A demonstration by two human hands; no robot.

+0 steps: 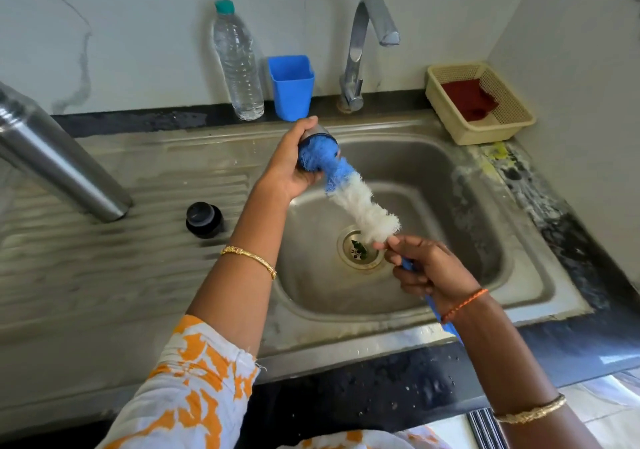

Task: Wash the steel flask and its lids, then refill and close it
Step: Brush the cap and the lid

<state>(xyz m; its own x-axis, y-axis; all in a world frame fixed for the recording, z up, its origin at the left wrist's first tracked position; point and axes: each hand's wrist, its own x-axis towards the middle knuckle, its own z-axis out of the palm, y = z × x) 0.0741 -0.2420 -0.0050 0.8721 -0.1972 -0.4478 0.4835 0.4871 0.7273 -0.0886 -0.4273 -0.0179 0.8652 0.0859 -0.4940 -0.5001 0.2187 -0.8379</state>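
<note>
On the ribbed draining board at far left, the steel flask (59, 157) is standing, looming large and tilted in the wide view, its mouth out of frame. Just beside its base, nearer the basin, a black inner lid (204, 220) is sitting on the board, apart from the flask. Behind, against the marble wall, a clear plastic water bottle (238, 64) with a green cap is standing next to a blue plastic cup (291, 86).

Over the sink (502, 226), the left hand (294, 164) is curling its fingers round a small steel lid (320, 134), holding it with the open side turned toward the basin. The blue tip of a bottle brush (360, 202) is pushing into that lid, while the white bristles are trailing down toward the drain. The right hand (429, 268) is gripping the brush's blue handle with closed fingers, just above the drain.

Behind the basin, the steel tap (363, 39) is arching over it, with no water visible. At far right, a cream plastic basket (481, 133) is holding a dark red cloth (471, 98) in the corner of the dark counter.
</note>
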